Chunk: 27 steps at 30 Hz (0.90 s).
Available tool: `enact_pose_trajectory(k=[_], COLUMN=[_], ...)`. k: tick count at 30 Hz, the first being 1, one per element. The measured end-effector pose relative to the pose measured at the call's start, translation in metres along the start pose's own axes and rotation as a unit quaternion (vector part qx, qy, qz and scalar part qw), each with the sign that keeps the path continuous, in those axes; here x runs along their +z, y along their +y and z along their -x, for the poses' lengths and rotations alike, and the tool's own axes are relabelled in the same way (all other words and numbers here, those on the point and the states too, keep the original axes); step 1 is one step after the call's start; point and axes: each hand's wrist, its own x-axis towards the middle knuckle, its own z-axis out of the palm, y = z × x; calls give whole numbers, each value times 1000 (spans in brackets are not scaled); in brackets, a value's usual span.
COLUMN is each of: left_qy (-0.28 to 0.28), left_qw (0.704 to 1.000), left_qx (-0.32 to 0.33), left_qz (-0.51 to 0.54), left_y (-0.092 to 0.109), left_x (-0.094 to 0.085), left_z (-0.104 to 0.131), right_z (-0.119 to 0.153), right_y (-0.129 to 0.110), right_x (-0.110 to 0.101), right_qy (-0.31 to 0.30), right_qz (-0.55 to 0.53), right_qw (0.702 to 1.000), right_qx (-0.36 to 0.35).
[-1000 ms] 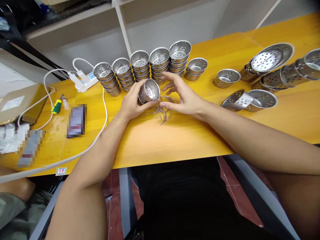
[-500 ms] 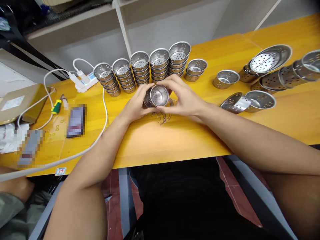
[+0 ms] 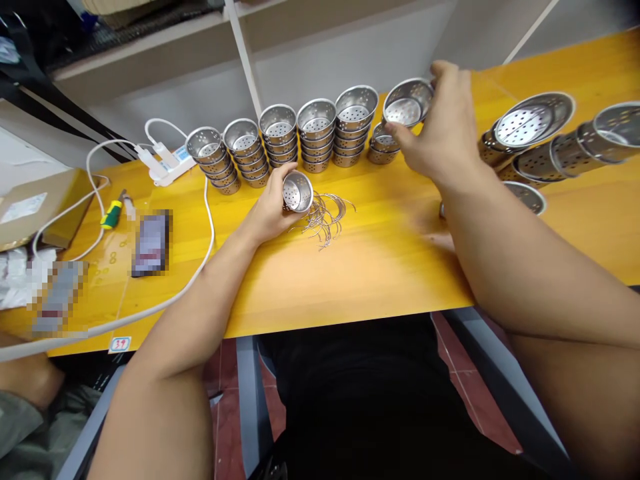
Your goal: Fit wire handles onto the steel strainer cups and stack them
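My left hand (image 3: pixel 273 212) is wrapped round a small perforated metal cup (image 3: pixel 298 192), its mouth tilted toward me. Beside that hand, a loose tangle of thin curved wires (image 3: pixel 330 217) lies on the table. Farther right, my right hand (image 3: pixel 443 123) grips another perforated metal cup (image 3: pixel 407 105) by its sides, thumb at the near edge. This cup is over a short stack of cups (image 3: pixel 384 152) and partly covers it; whether they touch, I cannot tell. Taller stacks of similar cups (image 3: pixel 316 137) stand in a row along the back.
More perforated cups (image 3: pixel 575 150) lie nested on their sides at the right, near a wide cup (image 3: pixel 537 120). My right forearm partly hides a cup (image 3: pixel 530 197). To the left are a power strip (image 3: pixel 173 167), white cable (image 3: pixel 210 220), yellow-green screwdriver (image 3: pixel 113 212) and blurred phone (image 3: pixel 151 243).
My hands were together at a cup above the wires. My right hand has moved right and back, now holding a cup over the short stack. My left hand keeps a cup, shifted slightly left.
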Motion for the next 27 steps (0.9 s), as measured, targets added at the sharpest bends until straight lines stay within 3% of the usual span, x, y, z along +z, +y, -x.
enact_pose_trajectory(k=[5, 10, 21, 24, 27], left_qy=[-10, -17, 44, 48, 44], left_qw=[1000, 1000, 997, 998, 998], left_qx=[-7, -16, -53, -45, -32], left_qz=[0, 7, 27, 20, 3], left_y=[1, 1, -3, -2, 0], left_x=[0, 0, 5, 4, 1], left_z=[1, 0, 0, 0, -1], right_z=[-5, -10, -8, -5, 5], right_y=[-1, 11, 0, -1, -8], right_x=[18, 35, 31, 24, 16], right_qy=[-67, -82, -108, -61, 45], right_qz=[61, 59, 98, 66, -19], right_qw=[996, 995, 989, 996, 995], right_qx=[16, 12, 24, 14, -87])
